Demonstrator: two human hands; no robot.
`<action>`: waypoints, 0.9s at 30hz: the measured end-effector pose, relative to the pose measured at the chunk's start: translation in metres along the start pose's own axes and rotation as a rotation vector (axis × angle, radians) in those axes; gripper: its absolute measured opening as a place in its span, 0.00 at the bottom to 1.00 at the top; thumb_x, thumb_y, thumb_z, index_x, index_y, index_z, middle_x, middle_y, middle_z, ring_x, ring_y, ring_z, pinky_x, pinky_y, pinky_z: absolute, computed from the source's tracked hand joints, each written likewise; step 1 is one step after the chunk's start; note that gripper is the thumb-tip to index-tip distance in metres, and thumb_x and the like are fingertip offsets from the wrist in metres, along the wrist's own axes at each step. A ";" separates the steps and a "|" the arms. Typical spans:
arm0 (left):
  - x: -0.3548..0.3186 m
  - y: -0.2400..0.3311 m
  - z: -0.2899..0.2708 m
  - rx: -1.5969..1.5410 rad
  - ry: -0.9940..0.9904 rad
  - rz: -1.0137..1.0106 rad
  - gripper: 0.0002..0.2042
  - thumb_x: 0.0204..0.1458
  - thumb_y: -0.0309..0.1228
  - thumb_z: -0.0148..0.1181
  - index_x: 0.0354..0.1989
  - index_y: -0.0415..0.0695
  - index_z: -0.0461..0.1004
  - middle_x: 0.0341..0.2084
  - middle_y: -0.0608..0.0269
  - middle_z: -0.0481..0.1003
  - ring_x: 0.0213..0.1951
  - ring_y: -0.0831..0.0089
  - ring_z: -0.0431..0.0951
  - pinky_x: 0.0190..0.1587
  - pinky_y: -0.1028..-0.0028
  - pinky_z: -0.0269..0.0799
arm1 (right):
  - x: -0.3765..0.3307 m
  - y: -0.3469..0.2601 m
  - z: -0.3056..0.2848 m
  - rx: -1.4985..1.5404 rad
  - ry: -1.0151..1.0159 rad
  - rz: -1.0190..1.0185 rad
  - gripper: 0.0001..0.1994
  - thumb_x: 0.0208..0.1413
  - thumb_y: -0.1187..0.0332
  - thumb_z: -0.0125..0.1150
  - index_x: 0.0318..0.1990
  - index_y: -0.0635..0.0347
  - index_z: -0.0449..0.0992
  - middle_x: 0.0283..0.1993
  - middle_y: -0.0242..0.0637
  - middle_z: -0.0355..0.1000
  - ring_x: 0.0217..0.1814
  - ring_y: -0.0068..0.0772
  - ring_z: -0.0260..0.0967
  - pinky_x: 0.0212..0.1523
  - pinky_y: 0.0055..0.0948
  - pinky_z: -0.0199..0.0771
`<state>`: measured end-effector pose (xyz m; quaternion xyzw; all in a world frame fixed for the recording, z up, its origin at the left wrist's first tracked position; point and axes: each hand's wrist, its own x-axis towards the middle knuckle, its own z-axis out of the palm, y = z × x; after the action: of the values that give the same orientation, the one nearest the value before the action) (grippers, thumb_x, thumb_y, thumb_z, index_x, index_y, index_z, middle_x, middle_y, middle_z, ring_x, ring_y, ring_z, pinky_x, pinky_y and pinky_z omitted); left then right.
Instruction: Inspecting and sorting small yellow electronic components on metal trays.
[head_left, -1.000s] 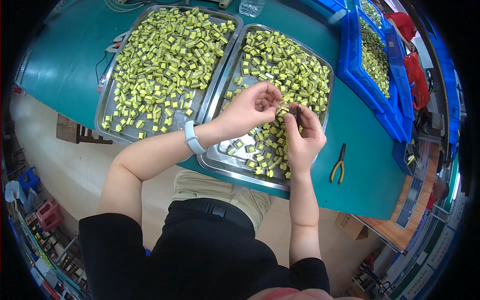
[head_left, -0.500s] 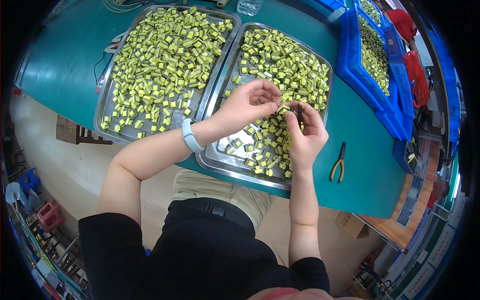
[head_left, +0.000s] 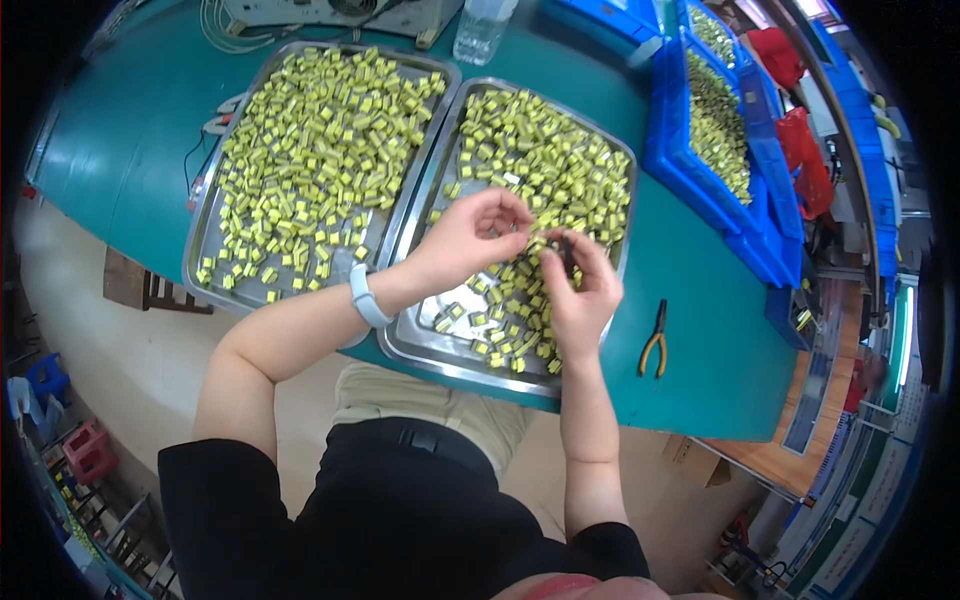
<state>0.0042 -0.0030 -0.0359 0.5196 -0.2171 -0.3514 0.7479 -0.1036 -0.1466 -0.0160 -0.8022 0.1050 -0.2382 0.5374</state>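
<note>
My left hand (head_left: 474, 236) is over the right-hand steel tray (head_left: 420, 340), thumb and fingertips pinched around a small yellow-taped transformer (head_left: 535, 240), mostly hidden by the fingers. Close beside it, nearly meeting it, my right hand (head_left: 585, 292) is closed on a slim dark tool (head_left: 569, 258); it looks like small pliers, though most of it is covered by the fingers. Many similar yellow transformers (head_left: 545, 150) lie loose in this tray beneath and beyond both hands. A pale blue watch band (head_left: 368, 296) circles my left wrist.
Another steel tray (head_left: 215, 285) of yellow transformers stands to the left. Yellow-handled pliers (head_left: 654, 342) lie on the green table (head_left: 690, 400) at right. Blue bins (head_left: 675, 150) of parts stand far right. A clear bottle (head_left: 483, 32) and a grey device (head_left: 335, 12) are at the back.
The whole view has shifted, showing more of the table's far side, including the grey device. Both hands keep nearly the same pose over the tray; the dark tool now shows less between the right fingers.
</note>
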 end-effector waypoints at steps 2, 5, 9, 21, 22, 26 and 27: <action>0.000 -0.002 0.000 -0.016 0.004 0.011 0.11 0.53 0.22 0.60 0.44 0.39 0.70 0.36 0.66 0.74 0.37 0.82 0.74 0.41 0.79 0.72 | -0.001 -0.005 0.000 -0.044 -0.007 -0.001 0.11 0.50 0.81 0.64 0.42 0.68 0.76 0.40 0.33 0.76 0.37 0.17 0.69 0.37 0.17 0.69; -0.001 -0.004 -0.001 -0.019 -0.002 -0.022 0.11 0.53 0.22 0.59 0.44 0.39 0.69 0.35 0.68 0.74 0.34 0.85 0.73 0.38 0.82 0.71 | -0.002 -0.007 0.005 -0.046 0.025 -0.025 0.10 0.50 0.80 0.64 0.41 0.68 0.76 0.35 0.30 0.75 0.33 0.14 0.66 0.34 0.15 0.65; -0.004 -0.001 -0.003 -0.069 -0.026 -0.075 0.11 0.54 0.23 0.58 0.44 0.42 0.68 0.37 0.69 0.71 0.40 0.83 0.72 0.42 0.81 0.69 | -0.003 -0.007 0.008 -0.043 0.031 -0.042 0.10 0.50 0.80 0.64 0.42 0.68 0.76 0.35 0.31 0.75 0.32 0.14 0.67 0.33 0.15 0.66; -0.005 0.001 -0.002 -0.112 -0.032 -0.102 0.10 0.53 0.25 0.60 0.43 0.43 0.69 0.35 0.70 0.71 0.31 0.86 0.69 0.30 0.83 0.62 | -0.004 -0.009 0.008 -0.068 0.047 -0.037 0.11 0.49 0.78 0.66 0.42 0.67 0.77 0.38 0.39 0.79 0.38 0.26 0.78 0.40 0.23 0.75; -0.005 0.002 -0.001 -0.107 -0.033 -0.100 0.10 0.53 0.25 0.60 0.43 0.43 0.69 0.35 0.70 0.71 0.31 0.86 0.69 0.30 0.83 0.62 | -0.005 -0.009 0.007 -0.073 0.053 -0.039 0.11 0.49 0.78 0.66 0.42 0.67 0.77 0.38 0.39 0.79 0.38 0.27 0.78 0.40 0.23 0.75; -0.006 0.004 0.000 -0.114 -0.058 -0.161 0.10 0.53 0.24 0.59 0.43 0.43 0.69 0.34 0.69 0.71 0.29 0.85 0.68 0.28 0.83 0.62 | -0.005 -0.013 0.007 -0.077 0.066 -0.106 0.10 0.50 0.79 0.65 0.41 0.68 0.76 0.34 0.32 0.77 0.32 0.15 0.69 0.34 0.16 0.68; -0.006 0.005 -0.001 -0.121 -0.056 -0.170 0.10 0.52 0.25 0.59 0.43 0.43 0.69 0.34 0.70 0.71 0.29 0.85 0.68 0.29 0.83 0.61 | -0.005 -0.012 0.007 -0.091 0.061 -0.114 0.10 0.50 0.79 0.65 0.41 0.67 0.76 0.34 0.31 0.77 0.33 0.15 0.70 0.34 0.16 0.68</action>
<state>0.0021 0.0029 -0.0314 0.4800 -0.1711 -0.4405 0.7391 -0.1058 -0.1340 -0.0084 -0.8228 0.0860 -0.2878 0.4824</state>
